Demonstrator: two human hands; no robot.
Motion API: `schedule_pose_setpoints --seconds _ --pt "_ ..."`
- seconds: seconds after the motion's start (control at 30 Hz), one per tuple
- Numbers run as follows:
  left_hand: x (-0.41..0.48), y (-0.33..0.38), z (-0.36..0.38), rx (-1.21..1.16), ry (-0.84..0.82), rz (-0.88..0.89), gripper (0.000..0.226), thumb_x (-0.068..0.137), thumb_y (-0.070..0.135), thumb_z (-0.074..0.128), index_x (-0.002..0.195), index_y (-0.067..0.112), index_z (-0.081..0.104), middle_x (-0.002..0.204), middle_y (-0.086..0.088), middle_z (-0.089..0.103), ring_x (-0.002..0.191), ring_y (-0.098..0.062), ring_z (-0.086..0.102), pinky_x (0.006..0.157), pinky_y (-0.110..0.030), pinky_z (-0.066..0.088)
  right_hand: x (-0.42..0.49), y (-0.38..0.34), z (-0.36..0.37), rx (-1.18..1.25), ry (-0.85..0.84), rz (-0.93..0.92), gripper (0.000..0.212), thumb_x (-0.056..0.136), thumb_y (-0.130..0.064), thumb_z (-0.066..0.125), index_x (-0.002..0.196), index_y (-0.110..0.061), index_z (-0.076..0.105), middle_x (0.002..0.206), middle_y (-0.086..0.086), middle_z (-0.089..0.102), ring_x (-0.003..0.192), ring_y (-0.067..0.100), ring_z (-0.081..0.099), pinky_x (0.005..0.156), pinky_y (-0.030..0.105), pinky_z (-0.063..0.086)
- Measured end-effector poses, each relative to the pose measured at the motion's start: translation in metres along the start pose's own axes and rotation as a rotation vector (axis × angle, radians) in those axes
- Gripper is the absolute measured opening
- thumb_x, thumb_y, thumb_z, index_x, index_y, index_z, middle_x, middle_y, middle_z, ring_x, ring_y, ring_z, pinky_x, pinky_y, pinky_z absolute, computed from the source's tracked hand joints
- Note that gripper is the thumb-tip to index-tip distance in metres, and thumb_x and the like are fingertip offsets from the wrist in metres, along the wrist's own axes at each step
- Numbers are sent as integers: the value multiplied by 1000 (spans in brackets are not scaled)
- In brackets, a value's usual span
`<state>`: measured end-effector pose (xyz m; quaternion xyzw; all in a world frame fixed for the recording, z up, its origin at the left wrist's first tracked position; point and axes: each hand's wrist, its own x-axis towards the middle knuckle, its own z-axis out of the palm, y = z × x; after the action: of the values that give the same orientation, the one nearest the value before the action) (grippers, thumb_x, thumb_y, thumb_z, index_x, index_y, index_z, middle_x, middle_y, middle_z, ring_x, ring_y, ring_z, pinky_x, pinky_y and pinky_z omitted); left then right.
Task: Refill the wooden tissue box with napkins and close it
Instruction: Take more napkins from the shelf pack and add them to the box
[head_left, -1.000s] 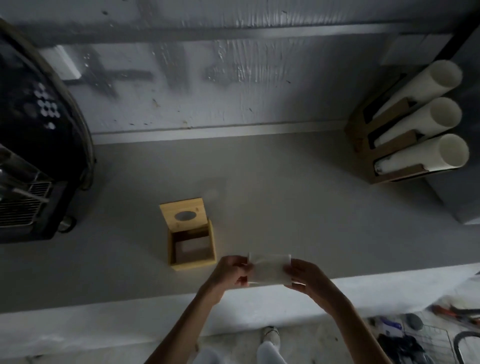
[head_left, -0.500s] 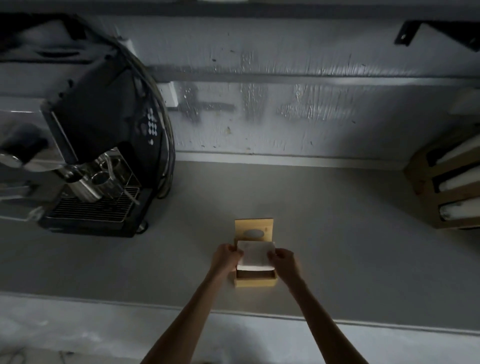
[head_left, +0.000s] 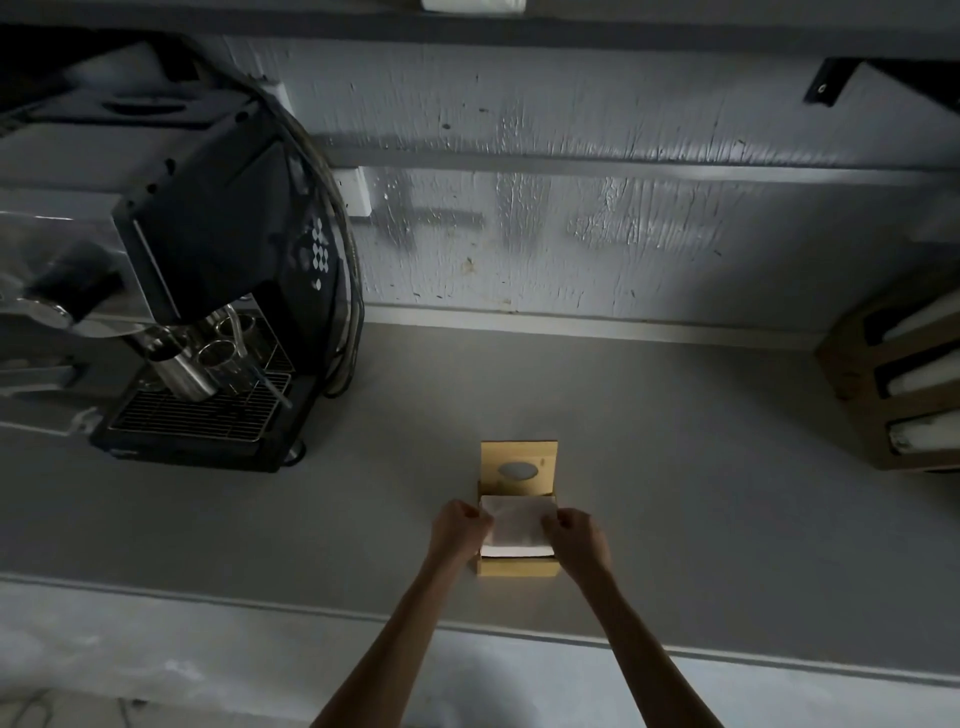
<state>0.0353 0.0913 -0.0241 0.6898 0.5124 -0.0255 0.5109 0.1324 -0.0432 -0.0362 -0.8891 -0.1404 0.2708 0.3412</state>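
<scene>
The wooden tissue box stands on the grey counter near its front edge. Its hinged lid, with an oval slot, is tipped up and back. A white stack of napkins fills the box's open top. My left hand pinches the stack's left edge and my right hand pinches its right edge. Both hands hide the box's side walls.
A black espresso machine with a metal drip grate stands at the left. A wooden rack holding white rolls sits at the right edge. The grey counter stretches between them, backed by a painted wall.
My hands carried the napkin stack from in front of the counter edge over to the box and lowered it into the open top. The view shifted left and the machine came into sight.
</scene>
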Motion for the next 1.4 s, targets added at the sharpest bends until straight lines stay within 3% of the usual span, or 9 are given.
schedule_pose_setpoints --seconds 0.1,0.23,0.37,0.57,0.73,0.93,1.17,1.3,1.4 --pt "1 2 3 16 20 15 23 85 25 64 67 21 50 75 -3 62 86 -28 69 80 -43 59 -2 -2 0 -28 36 -5 28 93 -27 50 94 -6 68 78 2 61 68 16 55 47 18 30" --pt "3 2 8 76 49 53 14 85 28 62 82 16 56 86 -5 67 83 -25 68 75 -36 57 -3 -4 0 -38 74 -5 31 93 -28 49 96 -4 68 82 5 65 66 14 56 48 20 35" --pt "7 -3 16 139 87 75 22 88 24 56 94 5 63 95 -11 68 92 -28 64 69 -28 43 -6 -6 1 -48 107 11 28 93 -27 51 107 -6 62 97 8 66 74 15 52 57 24 37" --pt "0 -8 28 131 158 110 15 87 16 56 76 7 58 73 -7 58 74 -23 59 68 -31 46 -4 0 6 -80 120 78 25 88 -27 60 106 -13 51 103 7 62 79 16 51 60 26 35" --pt "3 -12 35 117 210 104 14 84 22 63 77 12 58 79 -6 62 83 -25 62 75 -37 53 -1 7 8 6 106 139 36 84 -31 66 108 -14 46 101 5 57 81 18 52 64 27 36" --pt "1 -17 36 41 243 40 16 83 13 61 93 7 50 94 -10 57 91 -27 56 74 -34 44 3 19 13 138 59 219 49 81 -34 68 117 -14 41 115 10 56 91 20 49 77 34 42" --pt "12 -40 43 -47 131 -34 20 78 33 55 87 17 49 89 -6 59 84 -24 59 74 -42 54 5 17 19 31 45 258 51 84 -38 62 126 -20 38 126 7 54 108 26 54 79 35 38" --pt "42 -69 57 -142 22 -87 36 71 46 51 85 13 48 96 -19 63 91 -37 61 76 -49 56 -3 18 20 -178 155 119 52 88 -41 57 130 -18 37 123 10 55 102 25 57 77 36 45" --pt "20 -54 44 -327 -77 -154 43 81 45 57 112 17 48 114 -13 53 106 -31 57 87 -51 55 -11 13 24 -432 331 -275 42 90 -36 54 127 -18 47 115 5 61 95 17 59 77 29 48"
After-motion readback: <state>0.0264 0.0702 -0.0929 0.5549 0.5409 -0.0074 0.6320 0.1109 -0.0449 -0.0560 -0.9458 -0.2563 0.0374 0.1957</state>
